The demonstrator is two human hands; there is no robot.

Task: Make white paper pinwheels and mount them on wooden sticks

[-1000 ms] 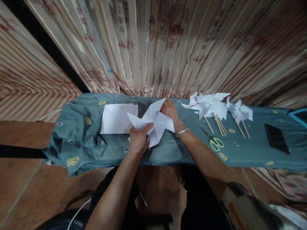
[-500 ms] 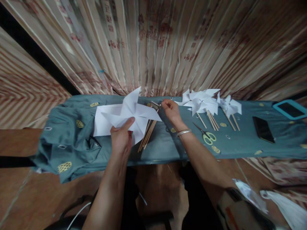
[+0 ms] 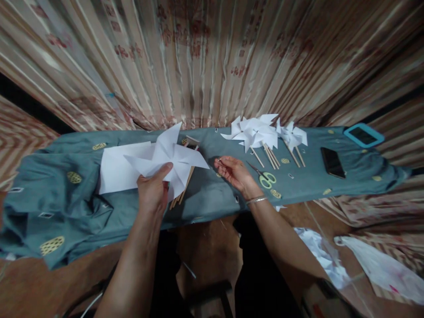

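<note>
My left hand grips a white paper pinwheel, its thumb pressed near the centre where the folded blades meet. No stick shows on this pinwheel. To the right of it my right hand is raised over the cloth, thumb and fingertips pinched on a tiny shiny pin, too small to see in detail. Several wooden sticks lie partly under the held pinwheel. Left of them are flat white paper sheets, partly covered by the pinwheel and my left hand.
Finished pinwheels on sticks lie at the back, with another group beside them. Scissors with green handles, a black phone and a blue-framed device rest on the grey-green cloth. A patterned curtain hangs behind.
My right hand has drawn back from beside the sticks toward me and turned palm upward, with the tiny pin in its fingertips. My left hand still holds the pinwheel. The view has shifted right.
</note>
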